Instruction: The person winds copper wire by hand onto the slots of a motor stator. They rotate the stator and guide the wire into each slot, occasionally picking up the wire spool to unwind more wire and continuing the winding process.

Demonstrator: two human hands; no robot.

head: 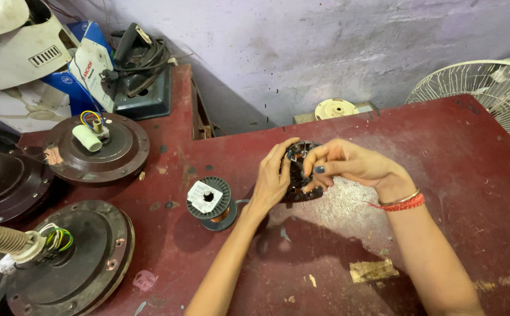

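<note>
Both my hands hold a dark round motor stator (299,174) with copper windings, raised a little above the worn red table (442,146). My left hand (272,178) cups its left side from behind. My right hand (348,164) grips its right rim, with fingertips pressed onto the front of the windings. A red thread and a bangle sit on my right wrist. A black spool of copper wire (209,202) stands on the table just left of my left hand.
Brown ceiling-fan motor housings lie at the left: one (100,149) at the back, one (82,254) at the front with coloured wires. A dark iron with cord (141,67) and cardboard boxes (21,64) are behind. A white fan grille (489,88) stands at the right.
</note>
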